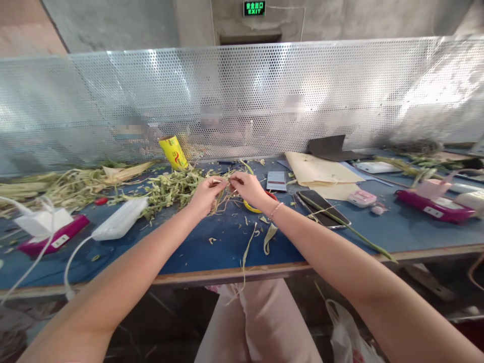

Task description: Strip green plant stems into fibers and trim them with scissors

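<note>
Near the middle of the blue tabletop, toward its far edge, a thin plant piece sits between both hands, its details too small to make out. The left hand and right hand almost meet, thumbs and fingertips pinched closed on it. This looks like close fingertip work on one slender piece; continuing it would call for a light pinch and steady wrists. Just left lies a heap of cut greenery, with a yellow can behind. A yellow-and-red ring shows partly beneath the right wrist. Pale strips trail toward the near edge; rightward, a long stem crosses a phone.
</note>
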The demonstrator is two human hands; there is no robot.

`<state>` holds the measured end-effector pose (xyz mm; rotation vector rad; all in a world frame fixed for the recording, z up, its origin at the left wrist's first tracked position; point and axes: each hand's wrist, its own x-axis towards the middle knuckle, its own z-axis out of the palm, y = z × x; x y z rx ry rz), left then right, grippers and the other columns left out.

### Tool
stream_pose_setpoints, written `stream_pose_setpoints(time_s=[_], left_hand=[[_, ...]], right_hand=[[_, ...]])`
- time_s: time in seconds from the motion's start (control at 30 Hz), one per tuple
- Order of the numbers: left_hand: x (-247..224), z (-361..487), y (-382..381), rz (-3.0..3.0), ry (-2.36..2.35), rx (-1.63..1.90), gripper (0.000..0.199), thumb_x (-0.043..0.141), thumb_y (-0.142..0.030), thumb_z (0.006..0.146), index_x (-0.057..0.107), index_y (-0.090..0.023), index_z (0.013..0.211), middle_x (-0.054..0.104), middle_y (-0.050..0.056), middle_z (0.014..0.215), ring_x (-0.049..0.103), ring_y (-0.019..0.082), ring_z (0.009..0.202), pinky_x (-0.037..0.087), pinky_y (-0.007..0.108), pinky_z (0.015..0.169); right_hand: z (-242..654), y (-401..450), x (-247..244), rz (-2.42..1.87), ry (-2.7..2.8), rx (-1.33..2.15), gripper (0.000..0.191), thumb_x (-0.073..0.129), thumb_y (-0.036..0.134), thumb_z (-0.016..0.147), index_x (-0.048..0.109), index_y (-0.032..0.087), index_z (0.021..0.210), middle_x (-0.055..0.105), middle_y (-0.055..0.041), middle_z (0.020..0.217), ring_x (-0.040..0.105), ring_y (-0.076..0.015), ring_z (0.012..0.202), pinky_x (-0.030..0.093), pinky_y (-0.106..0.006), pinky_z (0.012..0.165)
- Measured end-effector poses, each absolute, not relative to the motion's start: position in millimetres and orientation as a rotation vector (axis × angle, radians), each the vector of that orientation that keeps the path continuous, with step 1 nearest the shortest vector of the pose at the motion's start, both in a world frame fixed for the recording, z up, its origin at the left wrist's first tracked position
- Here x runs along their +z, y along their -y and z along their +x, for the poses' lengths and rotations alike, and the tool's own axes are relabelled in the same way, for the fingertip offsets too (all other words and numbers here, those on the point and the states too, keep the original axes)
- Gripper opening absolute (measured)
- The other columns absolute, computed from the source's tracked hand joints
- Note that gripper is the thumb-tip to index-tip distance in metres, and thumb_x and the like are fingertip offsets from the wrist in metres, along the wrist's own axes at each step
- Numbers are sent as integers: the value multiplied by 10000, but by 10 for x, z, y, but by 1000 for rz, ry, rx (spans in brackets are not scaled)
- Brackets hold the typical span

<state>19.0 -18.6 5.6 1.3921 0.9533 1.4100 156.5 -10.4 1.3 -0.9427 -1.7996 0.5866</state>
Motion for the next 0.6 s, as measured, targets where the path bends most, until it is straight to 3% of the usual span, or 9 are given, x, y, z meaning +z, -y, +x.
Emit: stream_pose_setpoints(time_s=[0.4, 0.6], left_hand=[[69, 196, 178, 1337, -937, 1475, 295, 772, -325, 422, 631, -157, 619, 569, -25, 539, 475, 80, 529, 339, 226, 536], [114, 255, 274, 1288, -854, 1485, 264, 773, -287, 428, 614, -151, 589, 574, -29, 548, 490, 71, 547, 367, 215, 552]], right_hand=[[1436, 142, -44, -742, 1544, 1057, 106, 403, 243, 778, 406, 197, 683, 485, 29, 678, 514, -86, 633, 482, -274, 672], [1409, 198, -45, -747, 1564, 960, 132, 373, 257, 799, 362, 202, 680, 430, 32, 661, 448, -77, 601, 461, -228, 615]])
